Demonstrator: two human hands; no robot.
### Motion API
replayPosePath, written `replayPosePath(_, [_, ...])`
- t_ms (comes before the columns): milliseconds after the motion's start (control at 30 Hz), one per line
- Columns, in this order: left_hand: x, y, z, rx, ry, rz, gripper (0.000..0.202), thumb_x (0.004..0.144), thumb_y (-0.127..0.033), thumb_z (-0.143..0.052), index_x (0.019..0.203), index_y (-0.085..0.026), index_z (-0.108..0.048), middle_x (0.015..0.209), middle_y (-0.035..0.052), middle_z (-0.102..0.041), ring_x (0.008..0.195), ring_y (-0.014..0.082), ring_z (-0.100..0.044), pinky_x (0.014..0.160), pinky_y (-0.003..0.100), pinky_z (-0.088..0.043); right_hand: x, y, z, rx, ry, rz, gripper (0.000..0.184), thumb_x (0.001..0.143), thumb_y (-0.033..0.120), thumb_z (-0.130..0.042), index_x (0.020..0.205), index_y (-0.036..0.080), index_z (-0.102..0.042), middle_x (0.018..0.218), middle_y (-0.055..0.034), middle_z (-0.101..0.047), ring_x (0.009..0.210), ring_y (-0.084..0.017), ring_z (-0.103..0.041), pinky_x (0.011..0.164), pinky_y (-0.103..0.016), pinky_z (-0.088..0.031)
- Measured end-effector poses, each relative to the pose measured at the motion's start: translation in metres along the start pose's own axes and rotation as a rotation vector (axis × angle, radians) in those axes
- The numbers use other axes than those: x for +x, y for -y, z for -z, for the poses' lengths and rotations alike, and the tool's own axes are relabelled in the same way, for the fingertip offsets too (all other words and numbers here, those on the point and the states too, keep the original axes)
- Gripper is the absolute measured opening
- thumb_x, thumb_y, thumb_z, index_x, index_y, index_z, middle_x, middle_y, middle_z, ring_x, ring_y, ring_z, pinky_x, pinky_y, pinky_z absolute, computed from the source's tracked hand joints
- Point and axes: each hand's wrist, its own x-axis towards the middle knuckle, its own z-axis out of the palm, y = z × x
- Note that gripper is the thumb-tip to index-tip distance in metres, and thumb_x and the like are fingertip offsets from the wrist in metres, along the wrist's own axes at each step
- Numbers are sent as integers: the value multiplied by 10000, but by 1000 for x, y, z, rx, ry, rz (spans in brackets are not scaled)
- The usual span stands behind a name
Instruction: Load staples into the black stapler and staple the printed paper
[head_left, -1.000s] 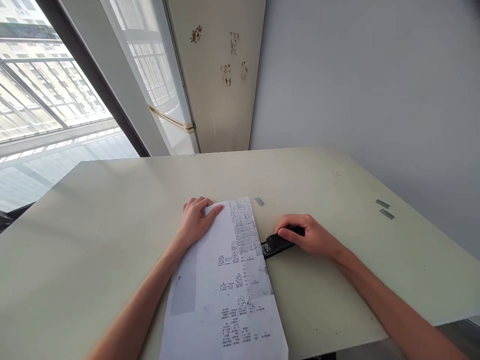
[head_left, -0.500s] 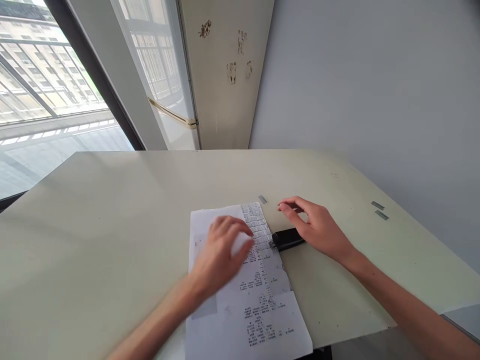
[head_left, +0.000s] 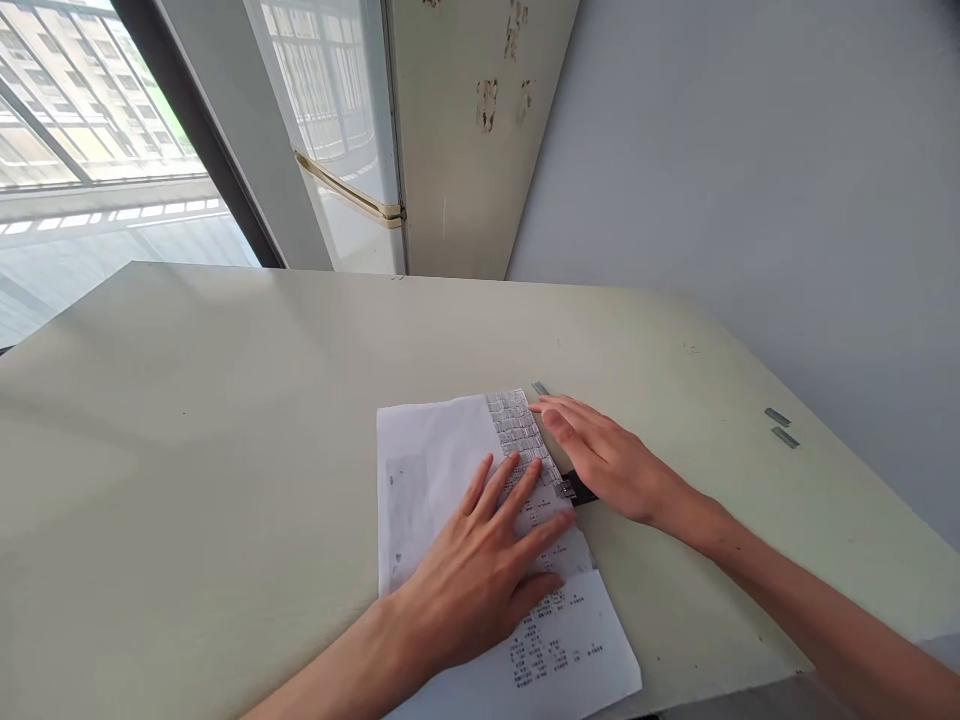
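Note:
White paper sheets [head_left: 431, 430] lie on the table, with printed text at the lower right. Small brick-like rows of marks, which look like staples, fill the upper right strip. My left hand [head_left: 487, 570] rests on the sheets with its fingers spread. At their right edge is a black stapler [head_left: 581, 488], its metal nose at the paper's margin and most of its body hidden under my right hand [head_left: 611, 455]. That hand is open, fingers stretched toward the paper's upper right edge. Whether its palm presses on the stapler, I cannot tell.
A small grey strip, like a staple strip [head_left: 540, 388], lies just beyond the paper. Two similar grey strips [head_left: 781, 427] are at the right of the pale table [head_left: 225, 450]. Behind stand a fridge [head_left: 457, 200], a wall [head_left: 735, 150] and a window [head_left: 90, 110].
My left hand has come down flat onto the sheets, its fingers now spread. My right hand has moved over the stapler, covering more of it. The view has tilted down slightly.

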Motion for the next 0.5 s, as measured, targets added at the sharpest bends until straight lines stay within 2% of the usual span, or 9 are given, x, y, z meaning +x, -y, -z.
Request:
replayPosePath(267, [2, -2, -1, -17, -15, 10, 519, 1032, -370, -638, 1524, -256, -519, 1733, 121, -293, 1624, 346, -122, 1314, 624, -211, 1, 3, -6, -97, -35, -27, 616, 1087, 629, -258, 1447, 310, -642, 1623, 17, -527, 1587, -284, -341, 1293, -554, -306])
replayPosePath(500, [1, -3, -2, -77, -2, 27, 519, 1030, -372, -639, 1523, -262, -521, 1746, 112, -251, 1619, 361, -113, 1313, 640, -197, 1, 3, -8, -124, -80, 19, 547, 1094, 566, -306, 1348, 305, -714, 1581, -18, -577, 1537, -316, -433, 1248, -605, -366])
